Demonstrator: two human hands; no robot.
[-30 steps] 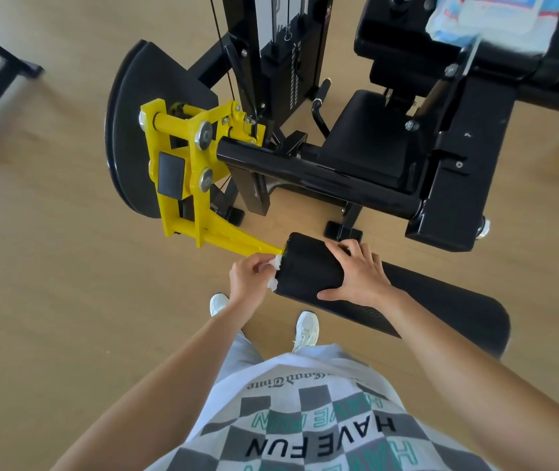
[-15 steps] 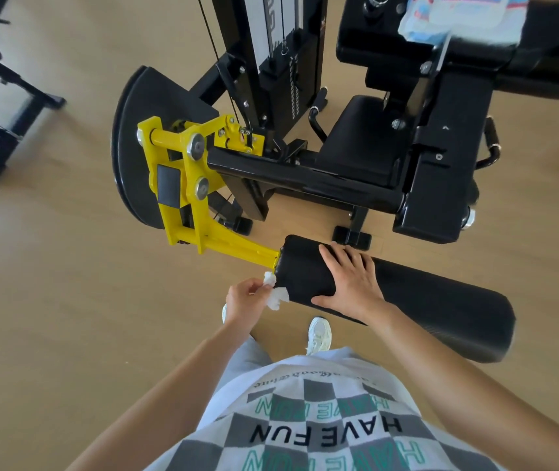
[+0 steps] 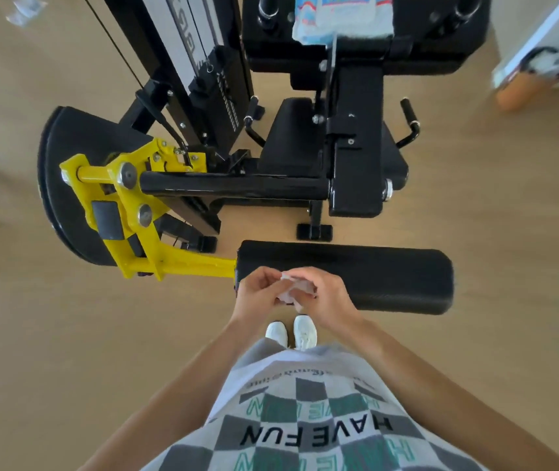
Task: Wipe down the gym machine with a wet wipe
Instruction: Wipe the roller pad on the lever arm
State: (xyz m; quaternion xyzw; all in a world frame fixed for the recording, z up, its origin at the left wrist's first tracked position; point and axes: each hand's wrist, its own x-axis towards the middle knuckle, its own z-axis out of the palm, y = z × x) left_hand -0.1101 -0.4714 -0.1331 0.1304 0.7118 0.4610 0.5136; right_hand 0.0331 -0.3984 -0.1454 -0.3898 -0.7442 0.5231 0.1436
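At far left a black curved plate [image 3: 67,185] of the gym machine [image 3: 353,158] stands over the wood floor [image 3: 33,334], with a yellow lever arm [image 3: 142,232] bolted in front of it and running right to a black roller pad [image 3: 373,277]. Behind the arm rises the weight stack [image 3: 200,62]; its printed label is too blurred to read.

The left hand [image 3: 257,290] is held just in front of the pad's left end, fingers curled and pinched on the white wet wipe [image 3: 293,290]. The right hand [image 3: 325,297] meets it, fingers likewise closed on the crumpled wipe, so the wipe sits between both hands, above the pad's near edge. Both forearms reach forward from the body, converging.

Below, the shirt [image 3: 305,430] carries "HAVE FUN" in black, upside down to the camera, over a checkered print. A blue-and-white wipes packet [image 3: 342,15] lies on the machine's upper pad; its print is unreadable.
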